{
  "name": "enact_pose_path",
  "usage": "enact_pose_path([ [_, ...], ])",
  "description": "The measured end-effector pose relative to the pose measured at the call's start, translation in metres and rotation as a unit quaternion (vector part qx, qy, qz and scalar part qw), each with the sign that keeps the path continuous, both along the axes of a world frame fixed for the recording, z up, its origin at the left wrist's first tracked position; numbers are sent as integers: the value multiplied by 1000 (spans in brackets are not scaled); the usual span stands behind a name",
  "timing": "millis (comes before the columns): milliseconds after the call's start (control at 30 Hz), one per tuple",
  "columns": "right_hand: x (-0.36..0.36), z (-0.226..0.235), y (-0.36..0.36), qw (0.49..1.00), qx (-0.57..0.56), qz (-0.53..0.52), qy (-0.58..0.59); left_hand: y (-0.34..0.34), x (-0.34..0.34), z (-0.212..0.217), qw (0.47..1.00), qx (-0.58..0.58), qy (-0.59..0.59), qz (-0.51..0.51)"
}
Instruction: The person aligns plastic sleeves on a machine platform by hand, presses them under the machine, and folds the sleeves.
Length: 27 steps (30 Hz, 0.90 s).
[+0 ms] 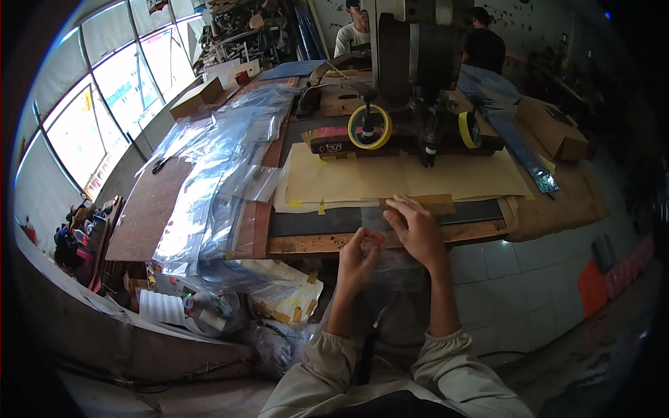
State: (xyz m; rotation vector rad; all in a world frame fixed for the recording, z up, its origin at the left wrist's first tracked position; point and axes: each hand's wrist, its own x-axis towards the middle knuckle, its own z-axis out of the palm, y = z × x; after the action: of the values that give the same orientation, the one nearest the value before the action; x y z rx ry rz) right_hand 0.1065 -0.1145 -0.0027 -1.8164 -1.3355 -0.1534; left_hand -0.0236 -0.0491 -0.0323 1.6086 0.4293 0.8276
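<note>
My left hand [359, 256] and my right hand [414, 230] are raised together at the front edge of a wooden workbench [306, 244]. Both pinch a clear plastic bag [394, 268] that hangs down between them toward my lap. The left fingers curl on the bag's upper left corner, while the right fingers spread over its top edge near a strip of brown tape [435, 202]. Tan paper sheets [390, 177] lie on the bench just beyond my hands, under a large dark machine [411, 63] with a yellow tape roll [370, 127] on its front.
A heap of clear plastic bags [216, 167] covers the bench's left part. Cardboard boxes [557, 129] sit at the right and far left. Scraps and bags fill the floor under the bench [230, 299]. Two people [481, 42] stand behind the machine. Windows [104, 104] run along the left.
</note>
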Motion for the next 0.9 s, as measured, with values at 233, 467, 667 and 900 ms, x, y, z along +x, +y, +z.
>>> enact_pose_path([
  [233, -6, -8, 0, 994, 4, -56, -98, -1, 2, 10, 1000, 15, 19, 16],
  [467, -6, -12, -1, 993, -11, -62, -97, 1, 6, -2, 998, 51, 2, 35],
  [667, -6, -13, -2, 993, -18, -66, -100, 0, 4, -1, 997, 68, 16, 34],
  [900, -7, -13, -1, 993, -13, -64, -101, 2, 4, -5, 996, 77, 14, 45],
])
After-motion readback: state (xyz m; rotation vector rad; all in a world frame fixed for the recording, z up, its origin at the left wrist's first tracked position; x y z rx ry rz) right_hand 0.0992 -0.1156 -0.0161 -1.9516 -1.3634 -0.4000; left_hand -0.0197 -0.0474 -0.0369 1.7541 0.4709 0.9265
